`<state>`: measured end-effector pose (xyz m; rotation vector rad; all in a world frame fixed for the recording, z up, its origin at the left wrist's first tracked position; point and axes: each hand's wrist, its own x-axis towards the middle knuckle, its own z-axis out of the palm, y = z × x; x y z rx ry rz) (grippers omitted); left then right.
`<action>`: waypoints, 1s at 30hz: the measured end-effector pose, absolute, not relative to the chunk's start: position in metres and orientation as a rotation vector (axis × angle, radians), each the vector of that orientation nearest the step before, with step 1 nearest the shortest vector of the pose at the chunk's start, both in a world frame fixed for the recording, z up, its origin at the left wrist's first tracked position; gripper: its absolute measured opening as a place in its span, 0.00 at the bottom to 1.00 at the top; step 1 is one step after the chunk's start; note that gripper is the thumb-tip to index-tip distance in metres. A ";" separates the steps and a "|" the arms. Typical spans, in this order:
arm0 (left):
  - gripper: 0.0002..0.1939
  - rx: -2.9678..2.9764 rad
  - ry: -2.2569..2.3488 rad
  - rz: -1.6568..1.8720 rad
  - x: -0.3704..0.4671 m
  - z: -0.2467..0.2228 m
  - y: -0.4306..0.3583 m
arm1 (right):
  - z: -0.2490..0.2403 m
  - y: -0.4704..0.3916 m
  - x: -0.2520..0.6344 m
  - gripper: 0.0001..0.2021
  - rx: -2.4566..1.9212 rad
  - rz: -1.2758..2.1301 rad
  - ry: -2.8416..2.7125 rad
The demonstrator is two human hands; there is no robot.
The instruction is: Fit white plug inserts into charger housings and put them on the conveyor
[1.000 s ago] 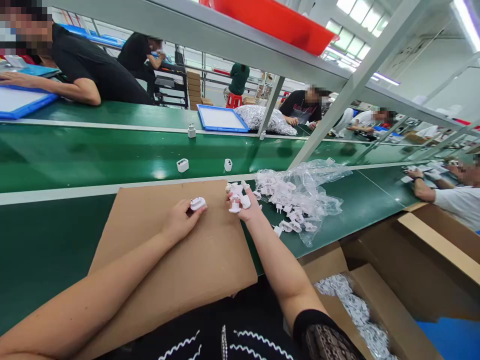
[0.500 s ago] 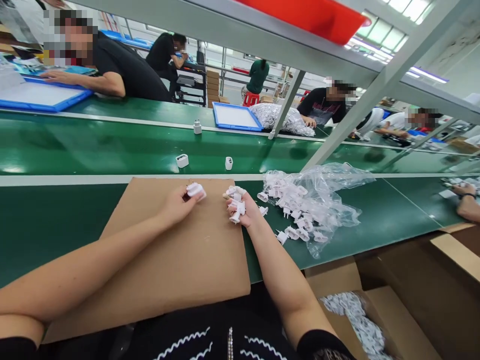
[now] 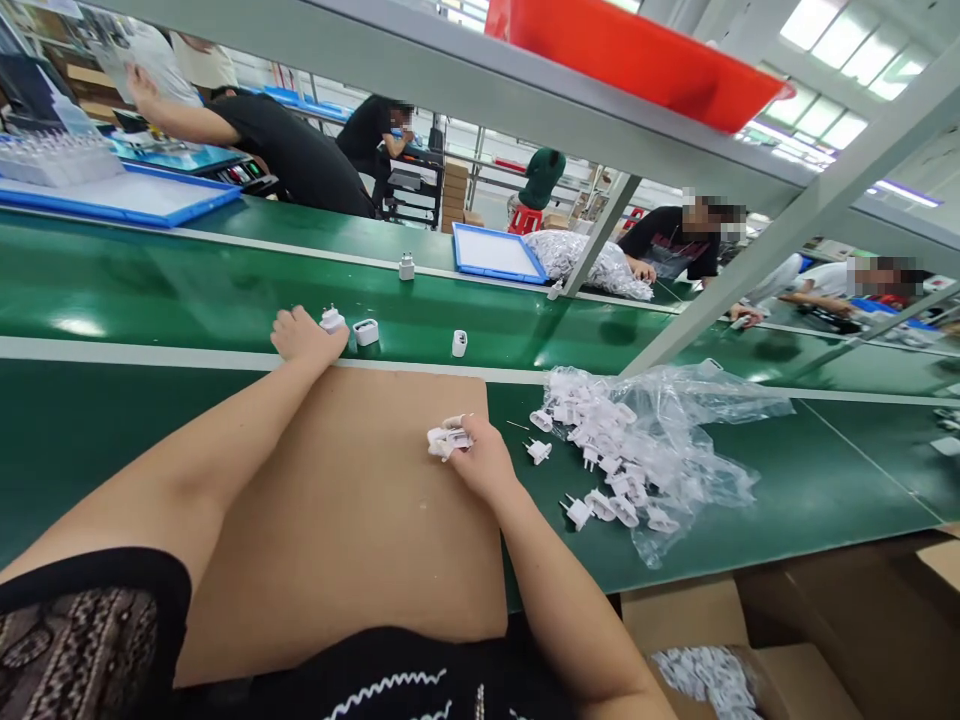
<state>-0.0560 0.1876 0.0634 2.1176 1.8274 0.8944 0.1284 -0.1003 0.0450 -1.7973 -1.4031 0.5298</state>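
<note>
On the belt: our left hand (image 3: 304,335) has stretched out from the cardboard sheet (image 3: 352,500) to the conveyor (image 3: 187,290), fingers grasping a white plug (image 3: 331,320) beside a white shell (image 3: 365,332).
Right hand (image 3: 480,455): still over the cardboard, fingers clenched on several plug parts (image 3: 448,440), count unclear.
Stock: bag of plugs (image 3: 637,450) on the desk, unmoved.

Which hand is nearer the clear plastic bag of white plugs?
The right hand. It rests on the cardboard's right edge, just left of the clear plastic bag. The left hand is stretched out to the conveyor belt, well to the bag's left.
</note>
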 end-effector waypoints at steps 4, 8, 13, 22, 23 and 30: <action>0.35 2.459 1.672 1.050 -0.047 0.056 0.176 | 0.045 -0.099 0.129 0.13 -1.916 0.524 -1.473; 0.21 2.659 1.555 0.704 -0.042 0.055 0.183 | 0.047 -0.099 0.130 0.12 -1.865 0.542 -1.328; 0.16 2.672 1.457 0.757 -0.036 0.066 0.162 | 0.056 -0.105 0.134 0.22 -1.423 0.953 -0.885; 0.14 2.466 0.625 0.617 -0.050 0.046 0.012 | 0.076 -0.113 0.149 0.26 -1.093 1.346 -0.544; 0.13 2.438 0.606 0.613 -0.051 0.041 0.005 | 0.076 -0.113 0.149 0.26 -1.098 1.347 -0.553; 0.23 2.199 0.520 0.679 -0.051 0.020 0.000 | 0.063 -0.113 0.140 0.13 -1.570 0.780 -1.011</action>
